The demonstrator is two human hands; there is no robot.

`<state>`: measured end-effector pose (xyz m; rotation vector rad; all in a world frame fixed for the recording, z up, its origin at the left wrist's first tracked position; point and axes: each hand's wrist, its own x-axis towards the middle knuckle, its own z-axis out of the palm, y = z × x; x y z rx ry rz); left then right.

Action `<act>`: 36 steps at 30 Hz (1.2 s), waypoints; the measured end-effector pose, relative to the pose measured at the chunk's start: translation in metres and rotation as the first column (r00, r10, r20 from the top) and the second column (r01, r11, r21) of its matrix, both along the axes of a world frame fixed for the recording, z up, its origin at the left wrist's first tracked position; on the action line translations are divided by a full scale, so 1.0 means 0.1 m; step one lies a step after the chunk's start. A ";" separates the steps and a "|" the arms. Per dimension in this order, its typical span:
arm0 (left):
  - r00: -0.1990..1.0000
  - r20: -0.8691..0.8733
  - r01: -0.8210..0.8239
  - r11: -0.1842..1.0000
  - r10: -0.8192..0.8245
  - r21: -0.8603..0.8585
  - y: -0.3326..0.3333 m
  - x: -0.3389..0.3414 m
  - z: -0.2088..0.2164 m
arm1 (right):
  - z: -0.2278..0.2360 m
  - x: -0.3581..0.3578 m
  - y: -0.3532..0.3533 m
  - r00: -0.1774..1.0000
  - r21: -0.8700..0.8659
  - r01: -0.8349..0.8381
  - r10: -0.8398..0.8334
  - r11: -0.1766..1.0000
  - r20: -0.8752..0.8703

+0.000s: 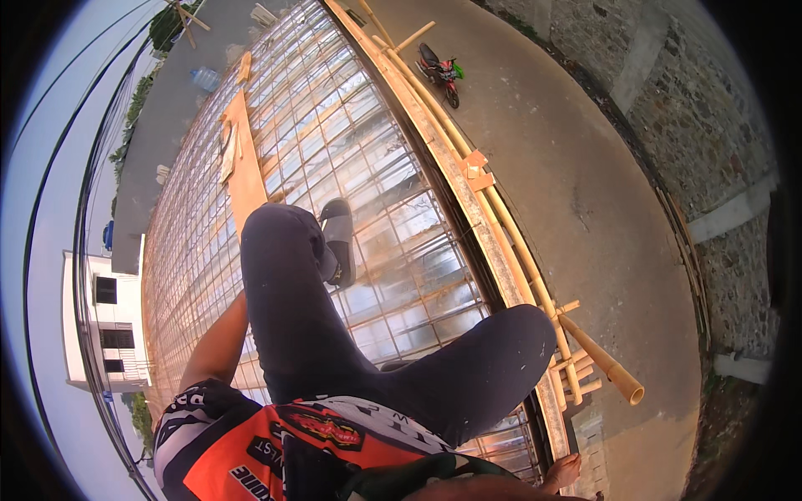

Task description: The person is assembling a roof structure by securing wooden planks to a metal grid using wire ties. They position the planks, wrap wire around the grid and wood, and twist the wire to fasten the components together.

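The person sits or crouches with knees bent over a steel mesh point(388, 280), which spreads below and ahead above shiny sheeting. The right hand point(563, 473) is low at the right, at the near end of the edge board point(499, 260); its fingers are too small to make out, so whether it grips the board or only rests there cannot be told. The left forearm point(215, 344) reaches down at the left and passes behind the left knee point(284, 238), which hides the left hand; its grip cannot be told either, and the mesh is nearest to that arm. A dark shoe point(339, 238) stands on the mesh. Farther ahead, a plank point(246, 179) lies across the bars. The edge board runs along the mesh's right side, with bamboo poles point(524, 250) just outside it. Beyond them is a road point(576, 184) with a parked motorbike point(439, 72), bordered by a stone wall point(697, 104).
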<state>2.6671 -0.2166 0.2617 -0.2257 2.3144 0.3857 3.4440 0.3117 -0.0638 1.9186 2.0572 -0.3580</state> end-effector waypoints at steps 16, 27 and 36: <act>0.487 -0.068 0.861 0.492 -0.871 -0.133 1.65 -1.94 1.04 | 0.77 -1.85 1.47 0.978 -0.370 -0.102 0.026 0.923 -0.206; 0.380 -0.346 0.914 0.406 -0.858 -0.003 1.01 -2.98 1.10 | 3.88 -6.93 0.71 0.645 0.031 -0.489 0.385 0.872 -0.660; 0.597 -0.138 0.802 0.582 -0.790 0.137 0.66 -3.98 1.29 | 3.95 -9.49 -2.21 0.317 -0.182 -0.929 0.442 0.322 -0.839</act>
